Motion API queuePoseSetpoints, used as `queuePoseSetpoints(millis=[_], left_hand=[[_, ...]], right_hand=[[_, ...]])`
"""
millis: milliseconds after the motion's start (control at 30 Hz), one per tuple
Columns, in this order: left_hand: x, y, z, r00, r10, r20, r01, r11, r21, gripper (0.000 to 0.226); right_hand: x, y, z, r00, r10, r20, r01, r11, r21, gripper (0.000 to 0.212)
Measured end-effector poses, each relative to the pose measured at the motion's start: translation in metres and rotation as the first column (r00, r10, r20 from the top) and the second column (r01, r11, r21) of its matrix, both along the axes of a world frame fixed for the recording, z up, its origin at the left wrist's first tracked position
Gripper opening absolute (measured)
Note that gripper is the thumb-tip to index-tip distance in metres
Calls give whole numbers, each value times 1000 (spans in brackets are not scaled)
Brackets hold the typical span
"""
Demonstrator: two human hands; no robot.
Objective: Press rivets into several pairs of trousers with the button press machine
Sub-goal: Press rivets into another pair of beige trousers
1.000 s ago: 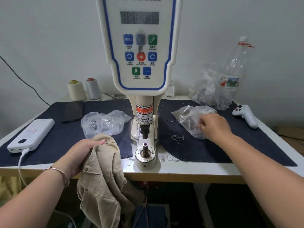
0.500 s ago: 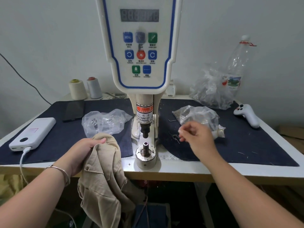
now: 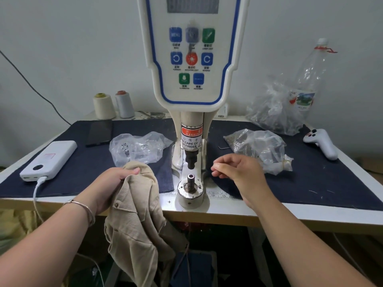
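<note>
The left hand [image 3: 112,181] has its fingers clamped on a bunch of beige trousers [image 3: 134,220], which sit just left of the press machine [image 3: 191,96] and hang over the front edge of the bench [image 3: 269,212]. Just right of the machine's lower post [image 3: 191,180], the right hand [image 3: 238,172] hovers with fingers curled and fingertips pinched together; whether they hold a rivet is too small to tell. Clear plastic bags [image 3: 259,148] lie beside the machine.

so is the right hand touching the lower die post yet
Apart. The head view shows the right hand beside the lower die post, with machine base and dark cloth visible between its fingertips and the post.
</note>
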State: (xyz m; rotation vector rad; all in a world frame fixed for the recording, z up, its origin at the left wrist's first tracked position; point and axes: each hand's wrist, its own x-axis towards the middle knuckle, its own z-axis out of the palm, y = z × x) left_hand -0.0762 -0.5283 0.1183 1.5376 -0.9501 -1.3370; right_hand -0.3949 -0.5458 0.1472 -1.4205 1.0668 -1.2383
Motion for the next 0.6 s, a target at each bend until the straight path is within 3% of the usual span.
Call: queuePoseSetpoints(millis=[200,600], left_hand=[[0,0,-1,1000,-10,4,10,1000,-21,25],[0,0,-1,1000,-4,4,4,999,-34,24]], right_hand=[[21,9,6,978,187,93,-189,982,16,8],[20,12,0,973,176,146,-189,979,80,10]])
